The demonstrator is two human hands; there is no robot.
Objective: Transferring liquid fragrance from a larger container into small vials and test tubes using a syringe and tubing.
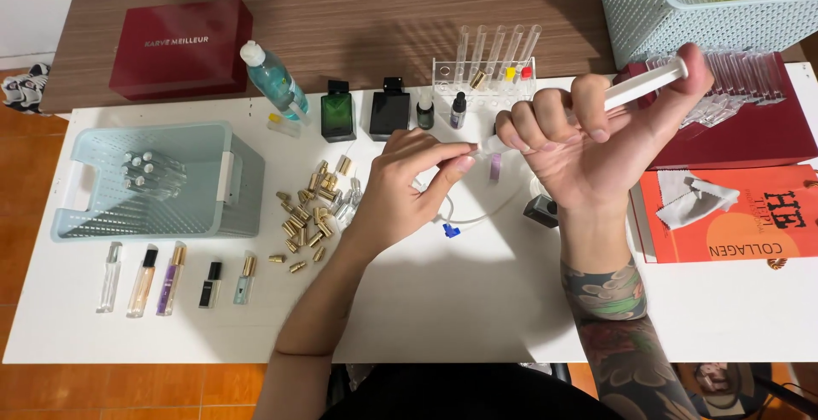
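R hand [596,143] raised above table centre, fingers curled tight around a white syringe [635,89], thumb set on the plunger end at upper right; barrel slants down-left. L hand [409,186] just left of it, thumb + index pinched together on a small clear vial [492,145] at the syringe tip; other fingers loosely curled. Tip and vial meet between the two hands; cannot tell whether the tip is inside the vial mouth.

Under the hands, on the white table [460,301]: thin white tubing [477,215] w/ a blue connector [450,231], looped near centre. Small dark bottle [540,210] just right of the tubing, partly behind R wrist.

Far row, centre: green square bottle [337,113], black square bottle [389,112], two small dropper bottles [440,110], then a clear test-tube rack [486,75] w/ tubes upright.

Left: pale blue basket [149,180] holding several clear vials. Near of it, five slim spray bottles [175,277] lying in a row. Between basket and L hand, a scatter of gold caps [308,211].

Far left: dark red box [181,48]; blue-green bottle [274,77] tilted beside it.

Right: second pale basket [673,11] at far corner, clear tubes laid on a red box [767,135], orange box [733,215] w/ grey cloth on top.
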